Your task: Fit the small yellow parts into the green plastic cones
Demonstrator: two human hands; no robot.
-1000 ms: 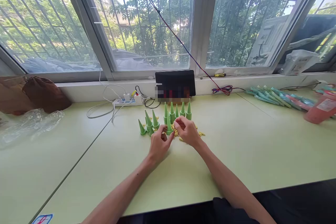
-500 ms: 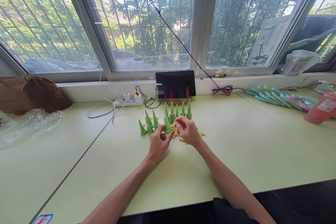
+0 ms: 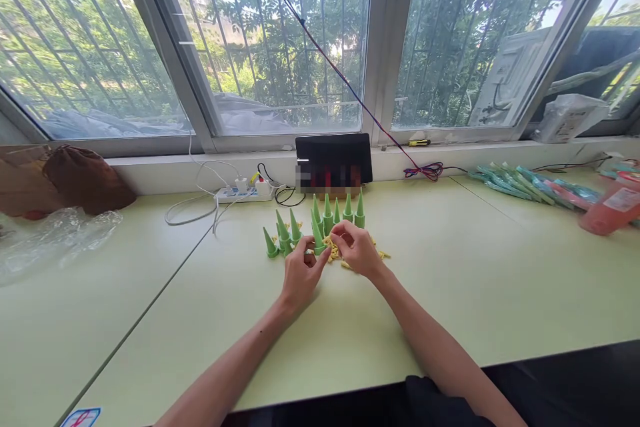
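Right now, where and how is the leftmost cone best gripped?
Probably around its wide base, coming from the left: the leftmost cone stands tip up and narrows to a thin point, while other cones stand to its right.

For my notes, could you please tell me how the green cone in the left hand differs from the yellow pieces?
Size: the green cone is much larger than each of the yellow pieces. Pose: the cone is held tip-up in the left hand, while most pieces lie scattered on the table.
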